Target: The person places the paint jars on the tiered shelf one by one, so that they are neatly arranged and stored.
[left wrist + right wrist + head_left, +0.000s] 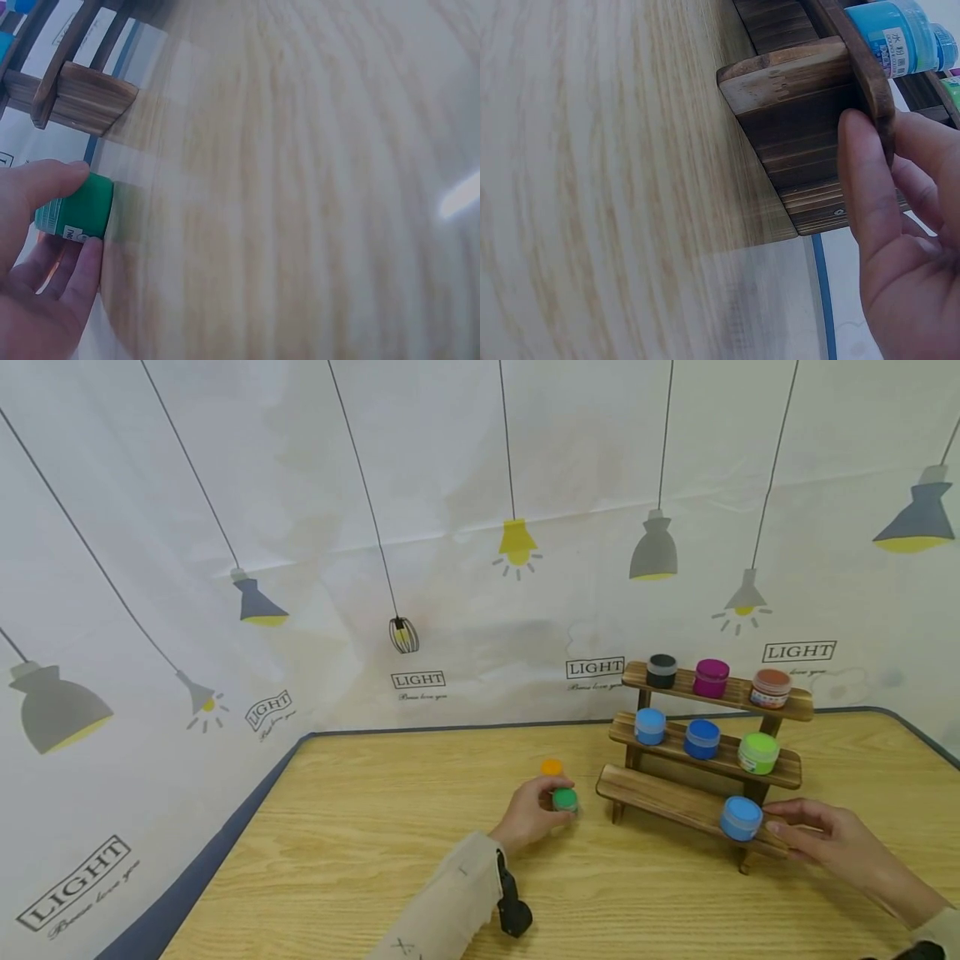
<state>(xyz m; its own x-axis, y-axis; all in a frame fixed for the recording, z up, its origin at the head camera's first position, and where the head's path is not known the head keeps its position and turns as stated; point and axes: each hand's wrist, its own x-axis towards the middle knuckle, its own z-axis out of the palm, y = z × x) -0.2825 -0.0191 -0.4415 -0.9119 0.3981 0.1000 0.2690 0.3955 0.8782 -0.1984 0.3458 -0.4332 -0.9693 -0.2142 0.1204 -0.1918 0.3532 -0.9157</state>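
My left hand (531,814) pinches a small green-lidded paint jar (566,800) between thumb and fingers, low over the table. In the left wrist view the green jar (84,208) lies on its side relative to the camera, its label partly covered by the fingers. Just behind it stands an orange-lidded jar (552,767). My right hand (843,843) grips the right end of the lowest step of a wooden three-step rack (660,795), thumb and fingers on either side of the plank. Beside those fingers a light-blue paint jar (741,818) sits on that step.
On the middle step are a light-blue jar (649,727), a dark-blue jar (702,739) and a lime-green jar (758,752). The top step bears a black jar (662,671), a magenta jar (711,678) and an orange-brown jar (771,688). A lamp-printed curtain (465,610) hangs behind the wooden table (360,810).
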